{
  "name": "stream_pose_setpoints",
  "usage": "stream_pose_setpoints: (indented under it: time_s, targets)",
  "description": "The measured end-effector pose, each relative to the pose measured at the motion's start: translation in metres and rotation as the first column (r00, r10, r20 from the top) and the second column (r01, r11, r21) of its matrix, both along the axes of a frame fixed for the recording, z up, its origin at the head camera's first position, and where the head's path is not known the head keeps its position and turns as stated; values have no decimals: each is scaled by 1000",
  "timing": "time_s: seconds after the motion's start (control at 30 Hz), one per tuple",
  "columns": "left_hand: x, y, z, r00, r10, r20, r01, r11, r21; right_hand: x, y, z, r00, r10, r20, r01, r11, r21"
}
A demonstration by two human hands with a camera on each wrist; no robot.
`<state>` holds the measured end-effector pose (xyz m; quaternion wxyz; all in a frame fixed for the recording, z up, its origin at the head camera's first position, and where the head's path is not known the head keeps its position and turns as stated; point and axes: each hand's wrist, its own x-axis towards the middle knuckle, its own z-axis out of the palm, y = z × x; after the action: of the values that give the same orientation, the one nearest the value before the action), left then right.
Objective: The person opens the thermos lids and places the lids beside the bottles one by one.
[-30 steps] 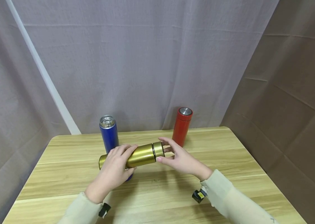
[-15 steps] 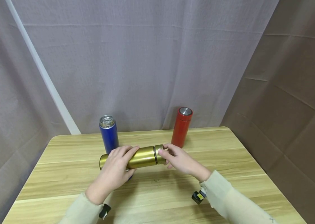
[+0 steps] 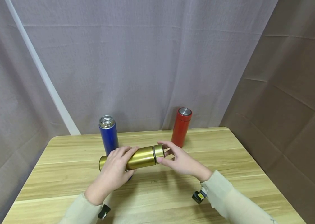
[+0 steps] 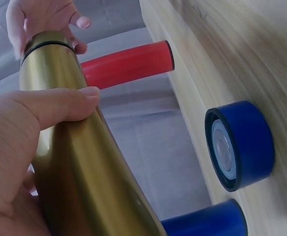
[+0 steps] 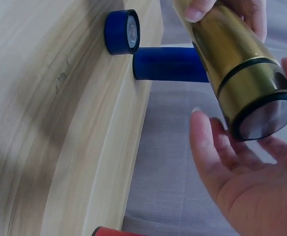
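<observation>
A gold thermos flask [image 3: 143, 157] lies nearly level above the table, its lid end pointing right. My left hand [image 3: 114, 166] grips its body from above, the thumb across the near side in the left wrist view. Around the gold lid [image 5: 246, 93], my right hand [image 3: 184, 160] is spread, thumb and fingers loosely apart with fingertips right at its edge. A dark seam shows between lid and body. On the table stands a blue lid [image 4: 254, 142], inner side up; in the head view it is mostly hidden behind the left hand.
An uncovered blue flask [image 3: 109, 137] stands upright behind the left hand. Farther right, a red flask [image 3: 181, 128] with a steel-topped lid stands behind the right hand. Grey curtains [image 3: 146, 68] hang behind the wooden table [image 3: 157, 199].
The right hand closed its fingers on the gold lid half a second ago with a turned wrist, and now it has loosened and turned back. The left hand's grip stays put.
</observation>
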<state>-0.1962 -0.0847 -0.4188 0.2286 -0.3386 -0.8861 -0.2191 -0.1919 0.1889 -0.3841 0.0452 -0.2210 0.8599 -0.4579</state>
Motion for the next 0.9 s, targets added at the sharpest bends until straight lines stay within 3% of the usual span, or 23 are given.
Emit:
stream_pose_setpoints:
  time_s: [0.33,0.67,0.9]
  targets:
    - [1,0,1,999,-16,-46,17,1000,6,-5,-3,-5,989,-127,72,124,991,50]
    - [-1,-1,-3,1000,-6,-27,6,1000,-5,-3,2,-8,999,23,32,-22,998,-51]
    - [-1,-1,-3,1000,-13,-25,13,1000,-1,-2,2,-7,999,8,47,-7,1000,-24]
